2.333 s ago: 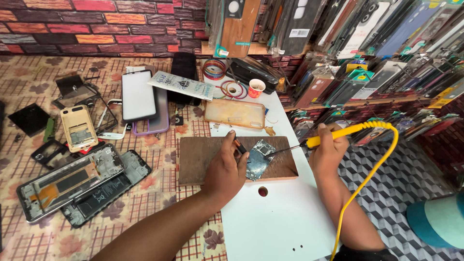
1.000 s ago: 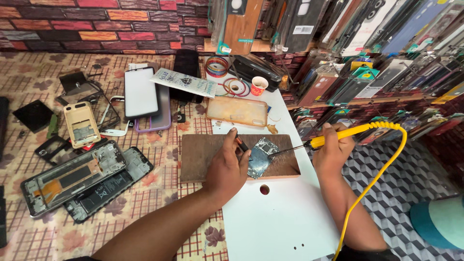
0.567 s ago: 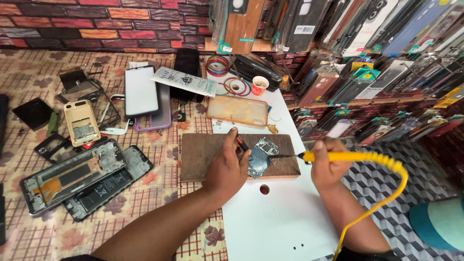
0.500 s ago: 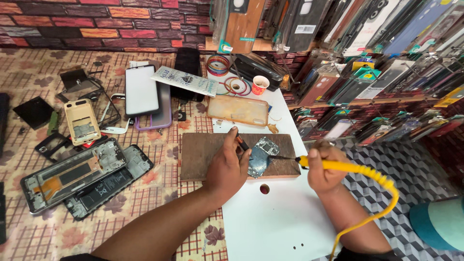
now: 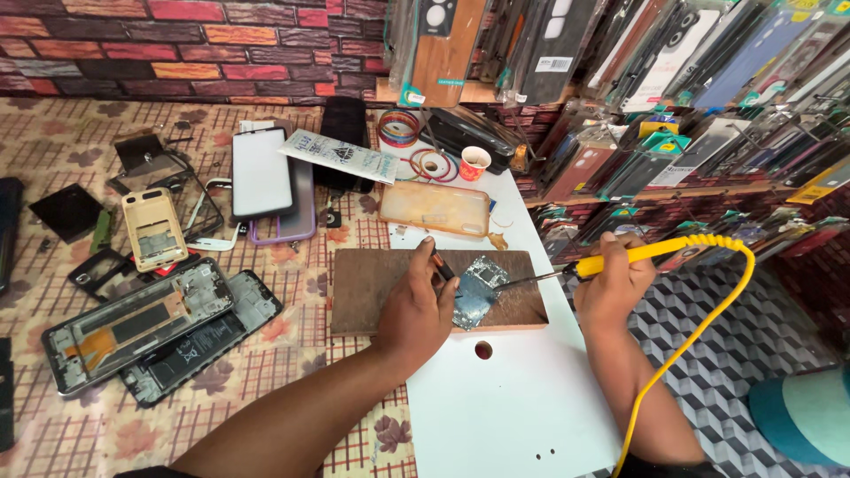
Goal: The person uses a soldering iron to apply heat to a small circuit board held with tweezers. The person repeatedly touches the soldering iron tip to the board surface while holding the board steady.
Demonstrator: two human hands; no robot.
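Note:
A small circuit board [image 5: 479, 288] lies on a brown wooden block [image 5: 372, 288] at the edge of a white table [image 5: 522, 407]. My left hand [image 5: 418, 305] rests on the block beside the board and pinches a thin dark tool [image 5: 442, 265] between thumb and fingers. My right hand [image 5: 614, 281] grips a yellow-handled soldering iron [image 5: 651, 252]. Its metal tip reaches left and touches the board. The iron's yellow cable [image 5: 699, 336] loops to the right and drops past my right forearm.
Opened phone bodies [image 5: 133, 323], a gold phone frame [image 5: 152, 228], a white screen panel [image 5: 261, 173] and small parts lie on the patterned cloth at left. A clear phone case [image 5: 434, 208], tape rolls [image 5: 400, 128] and a small cup [image 5: 475, 163] sit behind the block. Racks of packaged phone covers [image 5: 673, 97] stand at right.
My right hand dipped lower with the iron, then rose back, and the tip is on the board again. The cable swung with it. My left hand has stayed on the block.

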